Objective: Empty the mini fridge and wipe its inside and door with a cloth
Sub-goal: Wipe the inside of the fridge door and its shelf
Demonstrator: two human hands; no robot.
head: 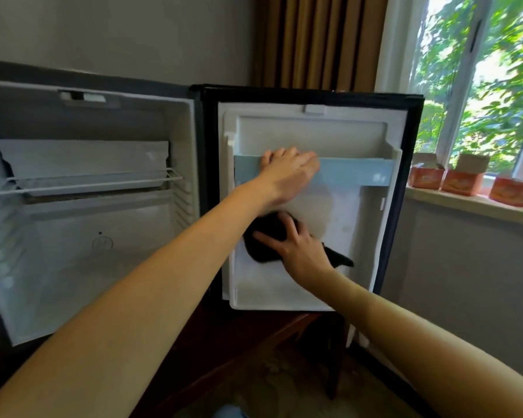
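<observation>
dark cloth (264, 250) lies flat on the lower inner panel of the open door (344, 230), right of the bare fridge (88, 242). right grip (299, 248) spread, pressing it; left grip (287, 173) hooked over the door shelf (360, 175). risk: hard pressing could swing the door or unseat the shelf.

- Fingertips of the left hand (287, 173) vanish behind the door shelf (360, 173).
- The right hand (299, 251) covers part of the cloth (260, 250).
- The fridge (103, 236) runs past our left edge.
</observation>
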